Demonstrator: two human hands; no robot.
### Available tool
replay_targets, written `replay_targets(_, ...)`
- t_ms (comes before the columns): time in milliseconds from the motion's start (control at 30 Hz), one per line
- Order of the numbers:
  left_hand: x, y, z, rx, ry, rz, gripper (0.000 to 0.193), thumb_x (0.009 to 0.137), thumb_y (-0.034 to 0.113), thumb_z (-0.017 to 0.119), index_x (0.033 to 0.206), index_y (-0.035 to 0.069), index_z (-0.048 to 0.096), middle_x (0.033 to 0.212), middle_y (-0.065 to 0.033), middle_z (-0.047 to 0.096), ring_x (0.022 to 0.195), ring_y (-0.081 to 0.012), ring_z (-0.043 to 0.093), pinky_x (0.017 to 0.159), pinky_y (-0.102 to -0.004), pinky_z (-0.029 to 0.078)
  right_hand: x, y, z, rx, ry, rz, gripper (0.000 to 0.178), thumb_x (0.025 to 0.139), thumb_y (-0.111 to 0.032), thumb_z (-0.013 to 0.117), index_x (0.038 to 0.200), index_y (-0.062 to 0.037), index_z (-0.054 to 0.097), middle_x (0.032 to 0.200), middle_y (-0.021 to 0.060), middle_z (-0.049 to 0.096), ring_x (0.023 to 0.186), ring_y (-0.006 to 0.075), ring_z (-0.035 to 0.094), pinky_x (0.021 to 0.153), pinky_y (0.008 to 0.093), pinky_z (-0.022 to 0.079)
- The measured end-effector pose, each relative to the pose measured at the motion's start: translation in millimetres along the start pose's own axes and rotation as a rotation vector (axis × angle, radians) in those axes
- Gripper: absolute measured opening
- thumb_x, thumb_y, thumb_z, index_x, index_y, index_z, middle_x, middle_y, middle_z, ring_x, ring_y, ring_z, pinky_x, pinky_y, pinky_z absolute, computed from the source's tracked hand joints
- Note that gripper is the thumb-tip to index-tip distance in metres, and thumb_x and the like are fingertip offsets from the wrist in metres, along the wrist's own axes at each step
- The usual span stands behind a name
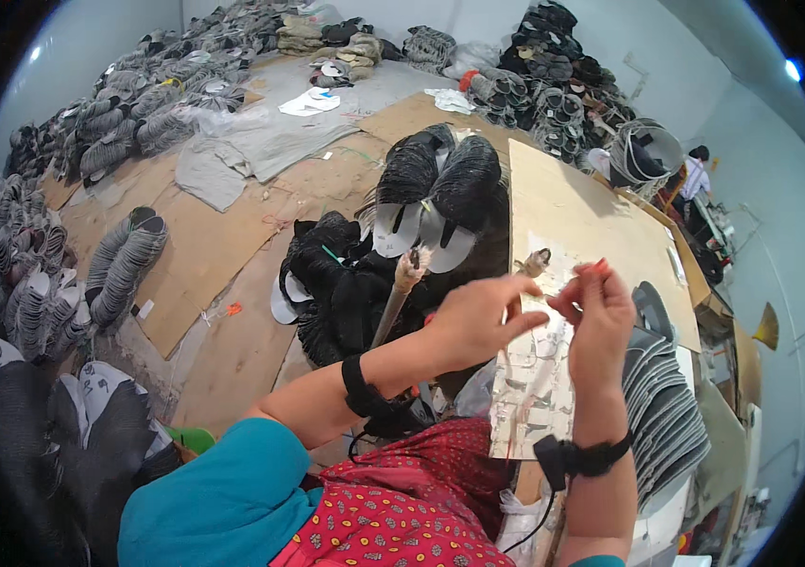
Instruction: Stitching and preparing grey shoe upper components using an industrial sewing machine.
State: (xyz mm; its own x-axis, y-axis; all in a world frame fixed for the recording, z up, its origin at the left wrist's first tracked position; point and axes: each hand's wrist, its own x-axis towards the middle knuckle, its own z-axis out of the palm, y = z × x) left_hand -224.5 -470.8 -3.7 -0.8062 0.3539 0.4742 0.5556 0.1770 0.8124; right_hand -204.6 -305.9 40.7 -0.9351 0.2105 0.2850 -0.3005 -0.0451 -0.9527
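Observation:
My left hand (489, 321) hangs over the near left edge of a pale board (601, 217), its thumb and fingers apart and nothing visible between them. Close to its right, my right hand (599, 307) is raised with thumb and fingertips pinched together. Something orange-red shows at those fingertips, too small to name. Below both hands the board carries whitish, patchy residue. Beyond the left hand stands a stick (393, 300) with a wrapped, pale tip. A second brush-like tip (535, 262) shows on the board. Right of my right hand lies a fanned stack of grey sole-shaped pieces (662, 416).
Tied bundles of black sole-shaped pieces (440, 180) stand ahead beside the board. More grey bundles (127, 260) lie on the cardboard-covered floor (223, 293) and pile along the walls. A white basket (643, 151) is at the far right, near another person (695, 177).

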Motion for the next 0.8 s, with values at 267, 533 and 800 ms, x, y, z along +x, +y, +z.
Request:
replay_targets(267, 39, -23, 12, -0.006, 0.447, 0.198, 0.017, 0.08, 0.016, 0.076, 0.091, 0.004, 0.068, 0.086, -0.006, 0.065, 0.067, -0.0155, 0.057, 0.059, -0.0266, 0.044, 56, 31, -28, -0.479, -0.097, -0.144, 0.01, 0.086, 0.003, 0.064, 0.091, 0.0031, 0.071, 0.089, 0.0111, 0.071, 0.075, 0.0154, 0.065, 0.071, 0.0259, 0.051)
replay_targets(533, 44, -27, 17, -0.055, 0.398, 0.047, 0.017, 0.08, 0.014, 0.076, 0.091, 0.004, 0.07, 0.084, -0.005, 0.067, 0.067, -0.0126, 0.057, 0.06, -0.0259, 0.044, 68, 34, -22, -0.693, -0.233, -0.345, 0.014, 0.081, 0.009, 0.063, 0.091, 0.0023, 0.071, 0.081, 0.01, 0.066, 0.077, 0.0164, 0.065, 0.07, 0.0255, 0.051)
replay_targets(800, 49, -28, 16, -0.005, 0.386, 0.049, 0.016, 0.079, 0.013, 0.076, 0.091, 0.004, 0.07, 0.084, -0.0054, 0.067, 0.066, -0.0144, 0.058, 0.06, -0.0277, 0.046, 64, 15, -16, -0.734, -0.301, -0.403, 0.013, 0.081, 0.008, 0.064, 0.09, 0.0021, 0.072, 0.08, 0.0088, 0.063, 0.075, 0.0167, 0.064, 0.068, 0.0262, 0.05)
